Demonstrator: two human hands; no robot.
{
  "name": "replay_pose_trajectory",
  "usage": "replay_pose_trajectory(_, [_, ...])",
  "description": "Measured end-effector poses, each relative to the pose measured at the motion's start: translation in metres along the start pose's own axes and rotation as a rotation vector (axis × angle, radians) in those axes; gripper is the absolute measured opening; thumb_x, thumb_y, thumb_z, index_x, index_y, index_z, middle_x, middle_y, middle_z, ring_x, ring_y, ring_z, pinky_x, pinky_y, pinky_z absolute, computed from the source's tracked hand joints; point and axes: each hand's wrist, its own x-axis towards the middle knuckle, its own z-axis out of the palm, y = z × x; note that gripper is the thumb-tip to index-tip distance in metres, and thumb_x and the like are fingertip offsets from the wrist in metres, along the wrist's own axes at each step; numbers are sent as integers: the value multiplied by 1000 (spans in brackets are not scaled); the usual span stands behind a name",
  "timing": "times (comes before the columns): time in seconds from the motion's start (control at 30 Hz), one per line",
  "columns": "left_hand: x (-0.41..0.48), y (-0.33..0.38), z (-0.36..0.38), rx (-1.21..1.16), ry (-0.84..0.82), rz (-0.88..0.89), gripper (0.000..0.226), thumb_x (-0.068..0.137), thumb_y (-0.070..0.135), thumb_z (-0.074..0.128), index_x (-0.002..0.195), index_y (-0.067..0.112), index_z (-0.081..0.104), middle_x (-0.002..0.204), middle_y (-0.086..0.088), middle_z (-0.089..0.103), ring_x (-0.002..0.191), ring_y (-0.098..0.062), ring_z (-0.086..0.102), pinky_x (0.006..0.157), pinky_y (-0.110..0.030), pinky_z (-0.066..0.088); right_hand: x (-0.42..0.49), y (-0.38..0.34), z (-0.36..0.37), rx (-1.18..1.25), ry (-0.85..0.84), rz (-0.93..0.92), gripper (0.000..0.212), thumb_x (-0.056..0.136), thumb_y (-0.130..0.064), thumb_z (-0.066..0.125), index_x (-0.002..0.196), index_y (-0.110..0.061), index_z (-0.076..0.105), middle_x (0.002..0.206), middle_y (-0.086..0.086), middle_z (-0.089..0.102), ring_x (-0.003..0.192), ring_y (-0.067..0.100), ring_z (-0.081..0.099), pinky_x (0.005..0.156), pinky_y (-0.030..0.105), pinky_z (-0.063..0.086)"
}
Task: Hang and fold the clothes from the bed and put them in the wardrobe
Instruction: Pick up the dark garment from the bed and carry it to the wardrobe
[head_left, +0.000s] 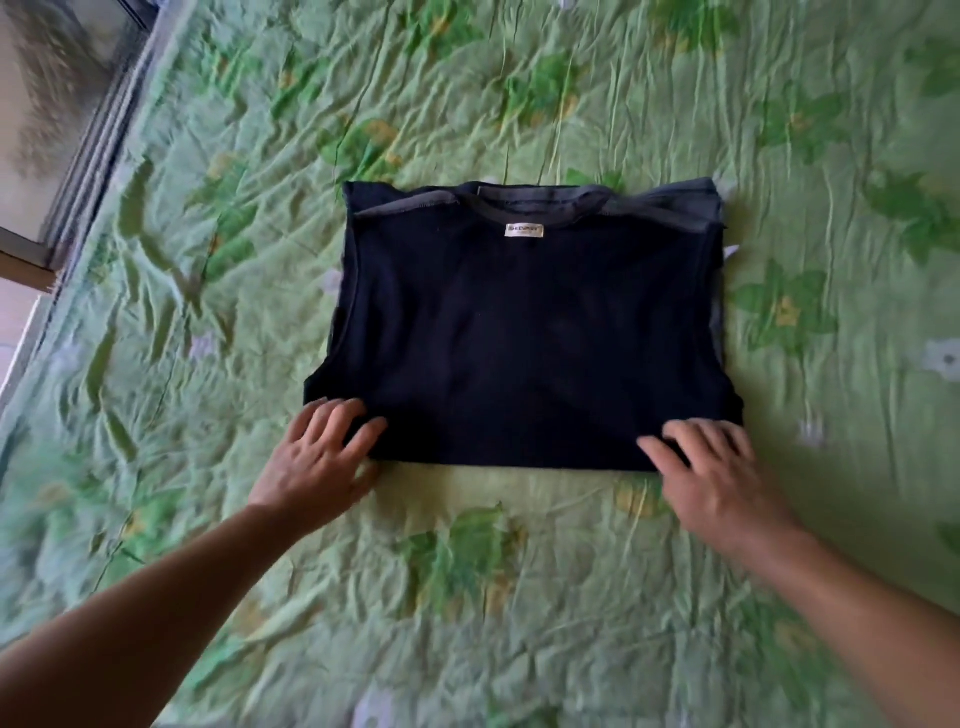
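Both hands lie on the near corners of the folded navy T-shirt (524, 332): the left hand (319, 452) on the near-left corner, the right hand (714, 470) on the near-right corner. The fingers of each are spread and nearly straight, and they press the fabric rather than pinch it. Whether either thumb is tucked under the edge cannot be told; the hands are slightly blurred.

Position of the work: the shirt lies on the green floral bedspread (467, 597). Its near folded edge (509, 464) runs straight between the two hands. The body extends beyond the fingertips to the collar (535, 200) and the white neck label (524, 230). Grey turned-in fabric (675, 208) shows at the far corners, more of it beyond the right hand.

Probable step: flattening the fold before the next fold or the lift.

Recommended procedure:
1. Apply equal pressure with both hands so that the near edge stays straight.
2. Sweep the palms from the near edge toward the collar to push out creases.
3. Inspect the side just beyond the left fingertips, where the shirt flares outward. Tuck it in line with the rest.
4. To lift, slide the fingers under both corners together and support all layers.

Caution: the bedspread is soft and wrinkled. Dragging the shirt may bunch the cover and shift the lower layers.
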Motion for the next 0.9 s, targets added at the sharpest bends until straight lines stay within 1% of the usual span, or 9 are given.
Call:
replay_pose_trajectory(0.13, [20,-7,-7,33,-41,-37,36,75,20,61,111,17,60,103,-7,58,94,-35,58,79,-46,46,13,4,-5,-61,11,42,35,79,-1,39,107,-5,60,91,13,52,80,36,50,68,47,40])
replay_pose_trajectory(0.23, [26,0,-18,31,-113,-74,32,71,15,73,101,18,63,92,-3,57,86,-31,58,71,-43,49,19,-6,-13,-50,-14,85,32,70,14,52,94,-6,56,79,10,49,70,33,47,61,44,39])
replay_pose_trajectory(0.4, [-32,15,-16,-147,-289,116,35,70,21,71,99,25,53,87,-2,54,76,-28,59,56,-38,54,-39,-27,-25,-5,-227,-15,23,62,-4,56,82,-14,55,72,5,52,63,31,55,52,41,43])
replay_pose_trajectory(0.47, [-55,14,-17,-167,-378,215,37,71,30,70,106,27,55,91,2,54,79,-23,60,61,-33,55,-52,-40,-38,13,-513,-49,29,66,-10,67,91,-19,56,84,1,55,76,26,59,61,40,48])
replay_pose_trajectory(0.53, [-57,13,-22,-190,-344,217,43,81,47,61,119,27,58,99,5,55,88,-19,59,70,-30,55,-46,-41,-47,43,-695,12,20,89,-39,52,104,-26,52,102,-4,55,97,20,57,76,36,46])
replay_pose_trajectory(0.6, [-37,13,-24,-227,-218,154,54,90,57,50,131,23,57,110,2,57,100,-21,57,80,-34,55,-23,-42,-47,119,-578,58,46,92,-67,29,100,-29,53,99,-7,57,97,18,57,75,35,47])
replay_pose_trajectory(0.7, [26,19,-19,-192,-31,-14,54,97,51,41,140,21,50,137,-8,51,128,-30,48,100,-47,48,35,-41,-31,128,-143,57,56,95,-63,29,115,-20,60,112,5,58,106,30,56,80,46,52])
replay_pose_trajectory(0.8, [95,28,-11,-129,-49,-130,62,101,53,36,156,28,24,164,-13,16,153,-30,9,121,-50,21,102,-35,-21,54,-126,162,64,98,-60,34,153,-26,31,159,15,26,147,40,23,113,64,27])
replay_pose_trajectory(0.9, [139,20,3,-47,-253,-213,72,96,69,19,155,41,-13,165,-11,-18,152,-27,-18,122,-55,-2,140,-11,-6,52,-288,311,74,95,-74,16,155,-42,-12,166,8,-20,152,35,-18,116,68,-6])
